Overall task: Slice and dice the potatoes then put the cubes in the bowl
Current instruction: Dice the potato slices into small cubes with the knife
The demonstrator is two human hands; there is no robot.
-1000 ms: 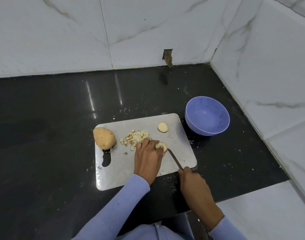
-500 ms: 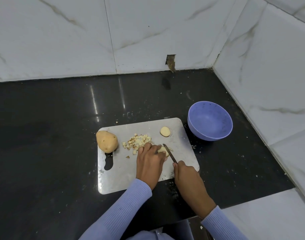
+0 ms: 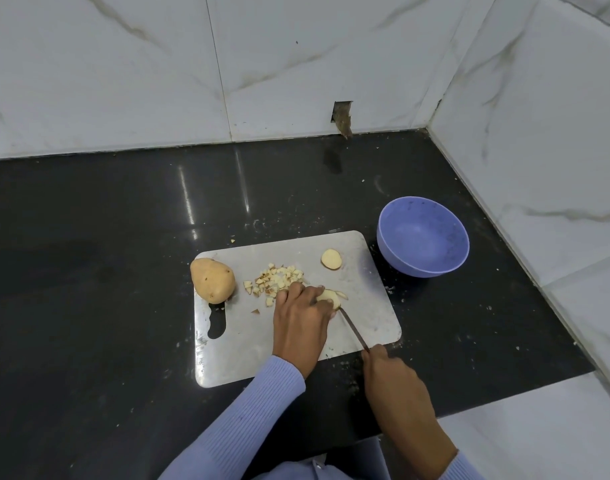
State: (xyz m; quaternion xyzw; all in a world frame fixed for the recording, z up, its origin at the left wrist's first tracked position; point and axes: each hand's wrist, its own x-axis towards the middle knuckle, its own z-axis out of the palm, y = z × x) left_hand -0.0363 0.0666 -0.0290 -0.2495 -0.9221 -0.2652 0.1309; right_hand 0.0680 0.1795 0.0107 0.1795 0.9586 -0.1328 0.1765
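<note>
A: Nearest to us, what have we got?
B: Our right hand (image 3: 393, 382), fingers curled round the handle of a knife (image 3: 354, 329). Handle is hidden in the fist; thin blade runs up-left from it across the steel cutting board (image 3: 234, 355).

A: Left hand?
B: Our left hand (image 3: 302, 322) sits just left of the blade, fingers bent down, pressing and holding a potato piece (image 3: 328, 296) under the fingertips. Blade tip meets that piece at its near edge. We can't tell if it's through.

A: Sleeves?
B: Lilac ribbed sleeve (image 3: 248, 417) on the left arm.

A: Beyond the hands?
B: Pile of potato cubes (image 3: 274, 282) just past the left knuckles, touching the board, some skin-on. Further left of that hand, a whole potato (image 3: 212, 280) at the board's left edge, above the handle slot. Past the held piece, to the right, one round potato slice (image 3: 331, 259) lies flat, apart from the pile.

A: Bowl?
B: Lilac bowl (image 3: 423, 237) off the board's far right corner, beyond our right hand, on the black countertop (image 3: 89, 271). We see no cubes in it.

A: Farthest?
B: White marble wall tiles (image 3: 123, 81).
</note>
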